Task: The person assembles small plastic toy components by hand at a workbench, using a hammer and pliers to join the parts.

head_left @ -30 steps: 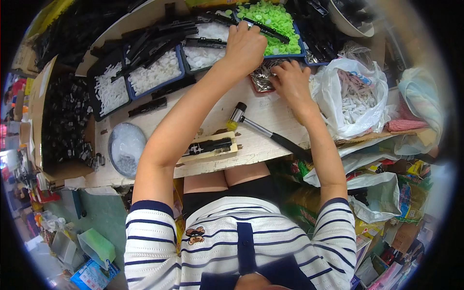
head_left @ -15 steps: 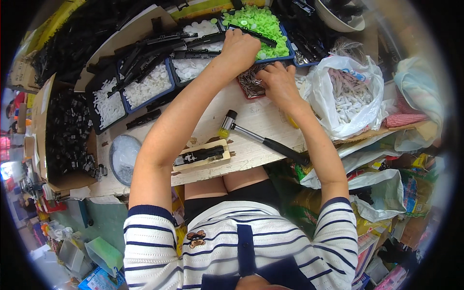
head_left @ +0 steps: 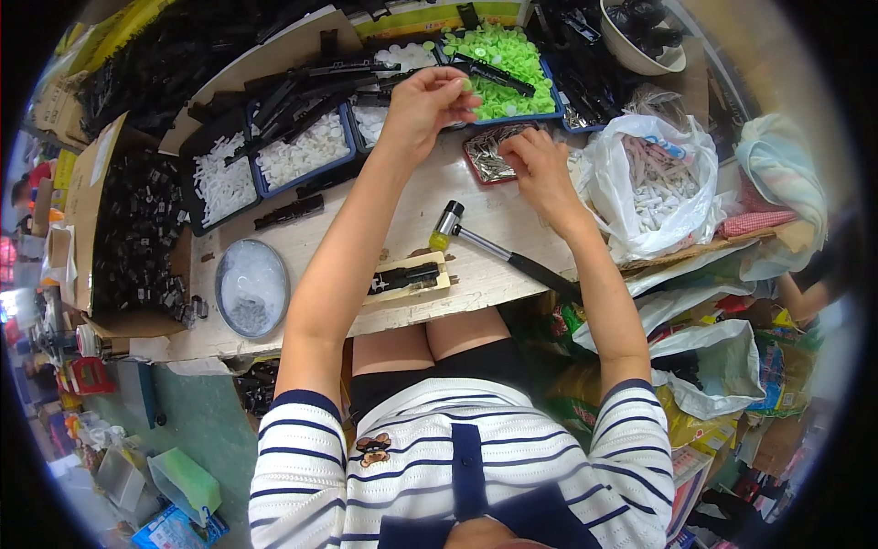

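My left hand [head_left: 422,112] is raised in front of the green parts, thumb and forefinger pinching a small light-green plastic piece [head_left: 467,84]. Behind it, a blue-rimmed tray [head_left: 521,117] holds a heap of bright green plastic parts [head_left: 498,50], with a long black plastic part [head_left: 494,75] lying on top. My right hand [head_left: 541,174] is at the right side of a small red tray [head_left: 476,169] of slim metal pins [head_left: 490,151]. Its fingers are bent together, and whatever may be between them is hidden.
A mallet [head_left: 498,252] lies on the table before a cream fixture holding a black part [head_left: 407,276]. Trays of white parts [head_left: 306,151] stand left, beyond a round dish [head_left: 251,288] and a carton of black pieces [head_left: 137,229]. A white bag [head_left: 654,183] stands right.
My left hand has drawn back from the green parts and turned, now showing a green piece in its pinch. My right hand has shifted slightly back from the pin tray. The view has shifted slightly.
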